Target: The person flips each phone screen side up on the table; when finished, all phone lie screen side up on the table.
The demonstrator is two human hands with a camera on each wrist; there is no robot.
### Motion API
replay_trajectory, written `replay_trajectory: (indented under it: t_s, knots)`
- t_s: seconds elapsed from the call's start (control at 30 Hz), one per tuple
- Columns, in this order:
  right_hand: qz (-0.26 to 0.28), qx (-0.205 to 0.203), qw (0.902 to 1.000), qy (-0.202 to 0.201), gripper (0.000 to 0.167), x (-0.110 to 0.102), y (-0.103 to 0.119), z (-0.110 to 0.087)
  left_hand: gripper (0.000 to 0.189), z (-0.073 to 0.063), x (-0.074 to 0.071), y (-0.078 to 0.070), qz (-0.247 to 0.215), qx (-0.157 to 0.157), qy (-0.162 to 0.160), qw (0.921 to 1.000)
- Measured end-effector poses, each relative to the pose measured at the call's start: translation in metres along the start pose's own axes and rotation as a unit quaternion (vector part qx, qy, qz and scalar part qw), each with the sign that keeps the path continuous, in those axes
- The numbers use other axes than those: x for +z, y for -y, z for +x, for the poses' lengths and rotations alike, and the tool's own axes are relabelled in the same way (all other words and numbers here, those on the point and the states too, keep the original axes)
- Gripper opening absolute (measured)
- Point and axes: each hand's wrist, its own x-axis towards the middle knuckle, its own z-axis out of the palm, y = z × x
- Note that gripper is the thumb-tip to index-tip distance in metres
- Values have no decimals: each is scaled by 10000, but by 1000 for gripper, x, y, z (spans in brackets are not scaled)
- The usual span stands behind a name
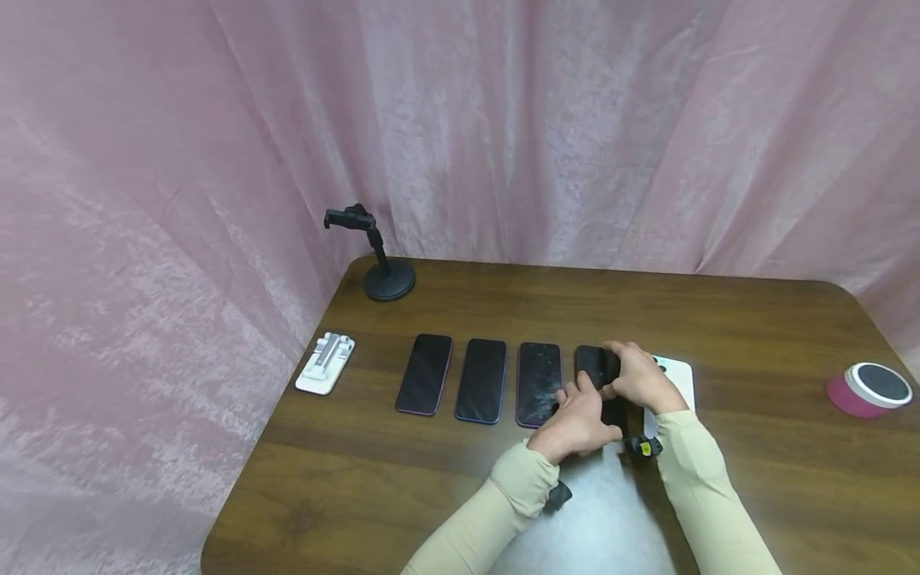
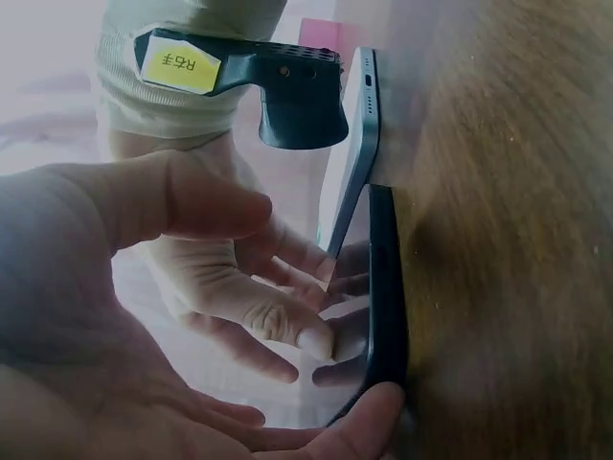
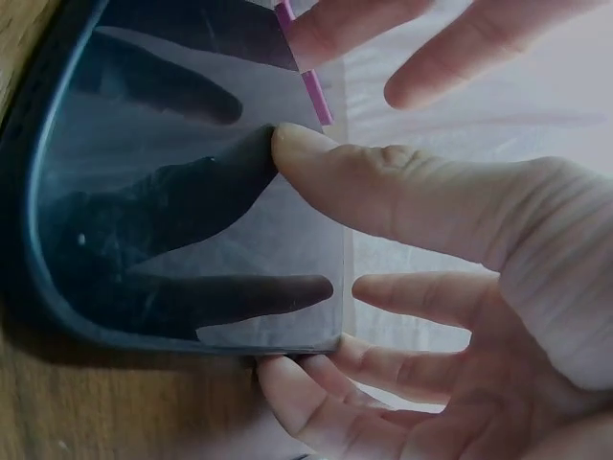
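Observation:
A black smartphone (image 1: 589, 363) lies screen up between my hands, partly hidden by them; its dark case edge (image 2: 385, 278) shows close over the wood. My left hand (image 1: 575, 422) reaches in from its near left side. One left fingertip (image 2: 378, 407) touches the phone's edge, while the thumb stands apart in the air. From the other side, my right hand (image 1: 642, 378) arches over the phone. Its thumb (image 3: 297, 144) presses on the glossy screen, with other fingers (image 3: 287, 383) curled against the edge. The screen mirrors several fingers. Right beside is a white phone (image 1: 679, 375), back up, overlapped by my right wrist.
Left of my hands lie three dark phones (image 1: 539, 379), (image 1: 481, 379), (image 1: 424, 374) in a row. Further left is a white folding stand (image 1: 326, 363). A black phone holder (image 1: 388, 279) stands at the back left, and a pink tub (image 1: 866, 391) at the far right.

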Motion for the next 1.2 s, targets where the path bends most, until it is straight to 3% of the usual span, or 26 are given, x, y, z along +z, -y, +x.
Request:
replay_trajectory:
  t_s: [0.2, 0.47, 0.57, 0.73, 0.8, 1.03, 1.2]
  knots:
    - [-38, 56, 10000, -28, 80, 1, 2, -2, 90, -2, 3, 0, 355, 143, 171, 9991]
    - [-159, -64, 9998, 73, 79, 1, 3, -2, 89, -1, -9, 11, -193, 179, 748, 9968]
    - [-168, -271, 9995, -55, 75, -4, 2, -3, 83, 2, -16, 19, -506, 446, 653, 9956]
    - [309, -465, 9975, -440, 60, -14, -5, -9, 64, 12, -23, 31, -786, 1417, 251, 9865]
    - [573, -535, 9950, -618, 55, -18, -9, -11, 60, 16, -25, 34, -933, 1672, 105, 9814]
    - [966, -753, 9860, -1131, 47, -23, -20, -16, 65, 24, -27, 33, -1342, 2140, -86, 9675]
    - [1011, -749, 9851, -1169, 49, -28, -27, -22, 69, 27, -18, 27, -1182, 2279, 15, 9665]
